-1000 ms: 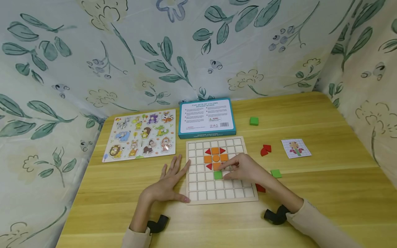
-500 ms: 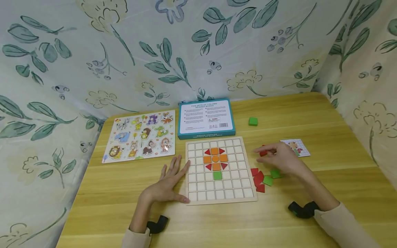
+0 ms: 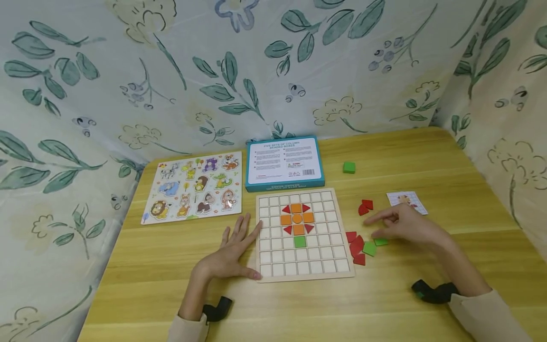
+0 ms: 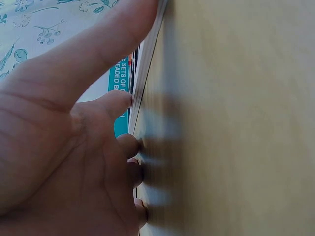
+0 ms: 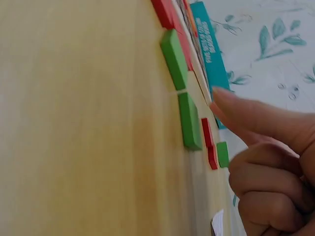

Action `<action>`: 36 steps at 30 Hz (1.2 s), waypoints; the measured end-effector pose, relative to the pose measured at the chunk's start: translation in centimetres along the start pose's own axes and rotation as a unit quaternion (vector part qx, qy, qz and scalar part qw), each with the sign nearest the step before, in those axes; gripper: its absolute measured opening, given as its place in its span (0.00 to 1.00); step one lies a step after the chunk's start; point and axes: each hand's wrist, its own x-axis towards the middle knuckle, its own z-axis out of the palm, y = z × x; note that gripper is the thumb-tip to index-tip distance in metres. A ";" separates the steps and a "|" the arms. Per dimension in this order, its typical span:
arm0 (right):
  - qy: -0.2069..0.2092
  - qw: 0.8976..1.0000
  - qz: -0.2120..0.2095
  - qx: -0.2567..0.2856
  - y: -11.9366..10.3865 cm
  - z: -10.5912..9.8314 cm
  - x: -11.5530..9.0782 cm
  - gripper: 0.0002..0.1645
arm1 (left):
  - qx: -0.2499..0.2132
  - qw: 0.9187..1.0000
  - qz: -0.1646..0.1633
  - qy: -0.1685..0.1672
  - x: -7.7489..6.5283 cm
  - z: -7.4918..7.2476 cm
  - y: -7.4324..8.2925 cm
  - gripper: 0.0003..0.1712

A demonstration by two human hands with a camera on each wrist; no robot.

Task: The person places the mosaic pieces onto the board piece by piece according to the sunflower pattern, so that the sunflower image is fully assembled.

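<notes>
A wooden grid board point(image 3: 279, 256) lies in the middle of the table. Orange pieces, red triangles point(image 3: 309, 229) and a green square point(image 3: 300, 242) are set in its cells. My left hand point(image 3: 226, 259) rests at the board's left edge, fingers spread, thumb and index fingertip touching the rim. To the right, my right hand point(image 3: 410, 225) hovers over loose green squares point(image 3: 369, 248), holding nothing. Its index finger and thumb reach forward, apart from each other; the other fingers are bent. Loose red pieces point(image 3: 356, 246) lie against the board's right side, and two more red pieces point(image 3: 363, 209) lie farther back.
Behind the board lies a teal and white box point(image 3: 284, 161). An animal puzzle point(image 3: 194, 186) lies at the back left. A pattern card point(image 3: 416, 199), partly behind my right hand, is on the right. Another green piece point(image 3: 349, 167) lies near the box. Floral cloth hangs around the table.
My right hand has left the board, swung right past the red pieces, and come down nearer the green squares. A red triangle shows at the lower right of the orange cross. The left hand has stayed put.
</notes>
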 end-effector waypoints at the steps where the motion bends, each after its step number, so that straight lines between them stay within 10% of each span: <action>1: -0.015 1.000 0.002 0.008 0.3 -0.2 -0.1 0.23 | 0.000 1.000 0.001 0.000 0.0 0.0 0.0 0.72; 36: 0.029 0.997 -0.017 -0.069 -0.2 0.3 0.6 0.18 | 0.006 1.000 0.000 0.002 0.0 -0.1 0.0 0.72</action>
